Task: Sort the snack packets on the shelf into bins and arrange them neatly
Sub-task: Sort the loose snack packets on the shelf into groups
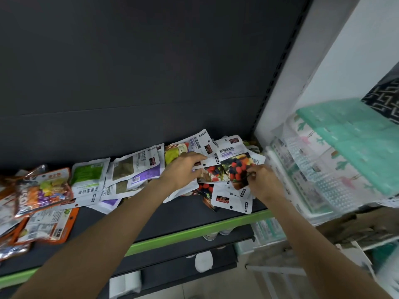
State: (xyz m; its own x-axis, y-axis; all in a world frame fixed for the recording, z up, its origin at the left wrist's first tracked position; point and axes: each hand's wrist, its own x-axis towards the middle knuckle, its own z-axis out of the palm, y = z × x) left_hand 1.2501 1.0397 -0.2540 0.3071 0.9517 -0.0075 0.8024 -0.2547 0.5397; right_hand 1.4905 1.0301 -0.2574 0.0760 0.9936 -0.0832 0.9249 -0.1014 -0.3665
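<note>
- Dark shelf [172, 214] with green front edge crosses mid-frame; snack packets [138, 171] lie scattered along it.
- Left hand [183, 169], fingers straight, presses on packets at centre.
- Right hand [264, 182] pinches berry packet [236, 167], right of centre.

Bare dark shelf [172, 214] along the front edge, open between both forearms. Back half crowded with overlapping snack packets [138, 169], heaped thickest at right. Clear bin [323, 169] blocking the right end.
</note>
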